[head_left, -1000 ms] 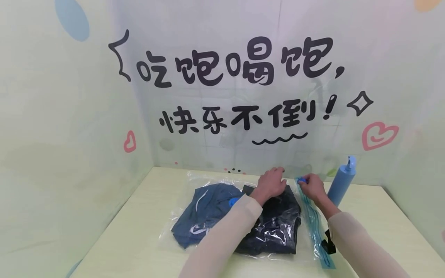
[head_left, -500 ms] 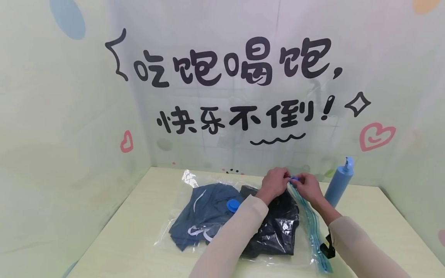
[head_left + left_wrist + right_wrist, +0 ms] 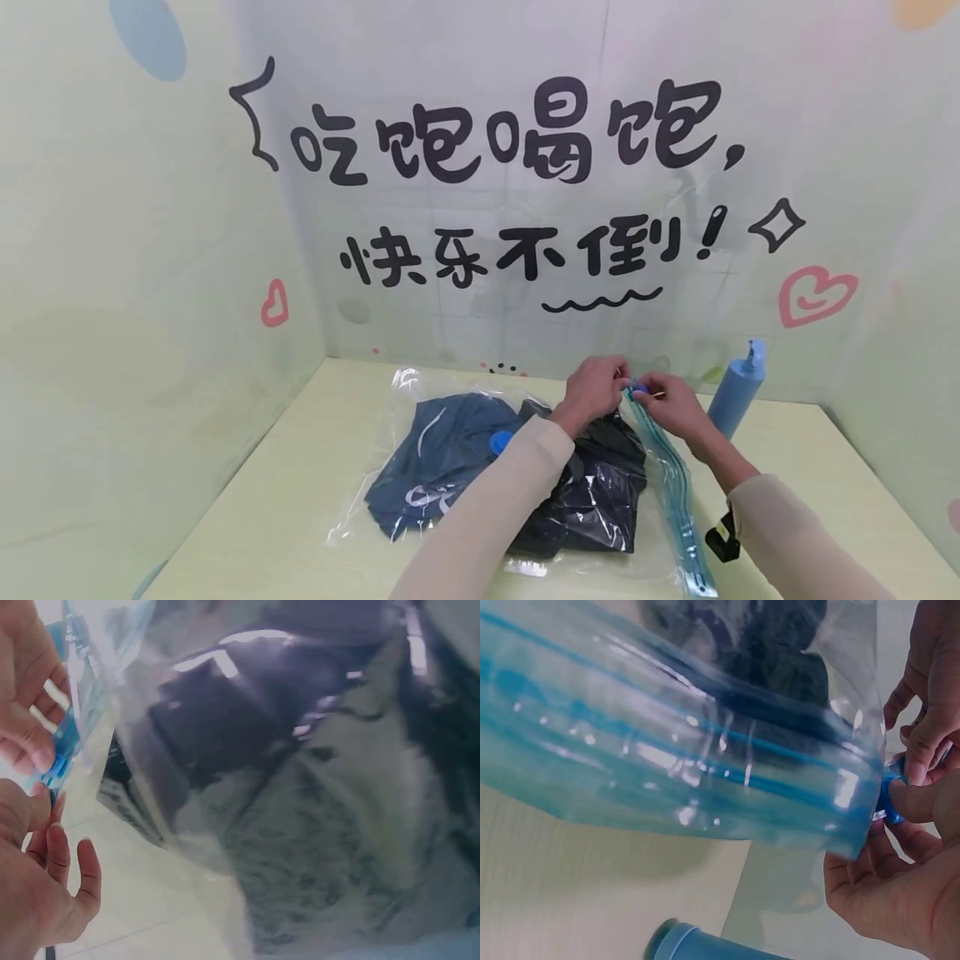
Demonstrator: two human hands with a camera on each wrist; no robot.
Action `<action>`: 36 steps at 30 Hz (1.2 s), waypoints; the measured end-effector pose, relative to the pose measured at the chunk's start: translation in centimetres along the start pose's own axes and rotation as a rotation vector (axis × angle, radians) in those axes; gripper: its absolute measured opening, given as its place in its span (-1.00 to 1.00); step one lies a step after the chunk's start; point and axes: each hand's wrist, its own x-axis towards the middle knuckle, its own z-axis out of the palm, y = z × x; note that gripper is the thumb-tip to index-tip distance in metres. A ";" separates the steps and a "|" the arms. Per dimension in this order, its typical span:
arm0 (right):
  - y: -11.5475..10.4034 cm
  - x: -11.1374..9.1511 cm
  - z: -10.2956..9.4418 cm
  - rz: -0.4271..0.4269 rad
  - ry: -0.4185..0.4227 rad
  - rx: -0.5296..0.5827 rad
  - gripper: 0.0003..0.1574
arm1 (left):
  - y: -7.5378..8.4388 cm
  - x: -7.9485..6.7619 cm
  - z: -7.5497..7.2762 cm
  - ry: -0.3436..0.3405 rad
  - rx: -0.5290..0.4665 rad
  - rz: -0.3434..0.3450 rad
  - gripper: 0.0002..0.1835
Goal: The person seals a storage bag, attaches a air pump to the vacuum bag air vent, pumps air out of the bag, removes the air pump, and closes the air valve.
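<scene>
A clear vacuum storage bag (image 3: 352, 508) lies on the table with a blue garment (image 3: 461, 433) and a black garment (image 3: 607, 500) inside. Its teal zip strip (image 3: 678, 483) runs along the right side. At the strip's far end, my right hand (image 3: 675, 408) pinches a small blue zip slider (image 3: 889, 796) between thumb and fingers. My left hand (image 3: 596, 389) meets it there, pinching the bag's far corner. Both wrist views show the two hands almost touching. A round blue valve cap (image 3: 500, 442) is partly hidden by the left sleeve.
Behind the right hand, a blue hand pump (image 3: 738, 392) stands tilted on the pale table (image 3: 832, 492). A printed backdrop (image 3: 480, 333) rises at the table's far edge. Beside the right sleeve shows a black object (image 3: 722, 537), perhaps the wrist camera's mount.
My right hand has moved left, bringing the slider and strip end over to my left hand. The left hand, earlier apart, now pinches the corner beside it.
</scene>
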 end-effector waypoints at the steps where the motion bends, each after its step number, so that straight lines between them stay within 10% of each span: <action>1: -0.1 -0.1 -0.2 0.003 -0.005 0.001 -0.83 | 0.2 0.0 -0.3 -0.004 0.002 0.004 -0.88; 17: -0.4 -0.5 -0.5 0.093 -0.002 0.088 -0.77 | -0.3 0.1 -0.3 -0.118 -0.067 0.054 -0.72; 25: -1.1 -0.5 -0.8 -0.011 0.017 0.103 -0.82 | -0.2 0.4 -1.6 -0.004 -0.093 0.038 -0.73; 36: 0.5 -2.4 -0.3 0.110 -0.164 0.197 -0.76 | -0.6 0.4 -2.1 0.033 -0.068 -0.028 -0.70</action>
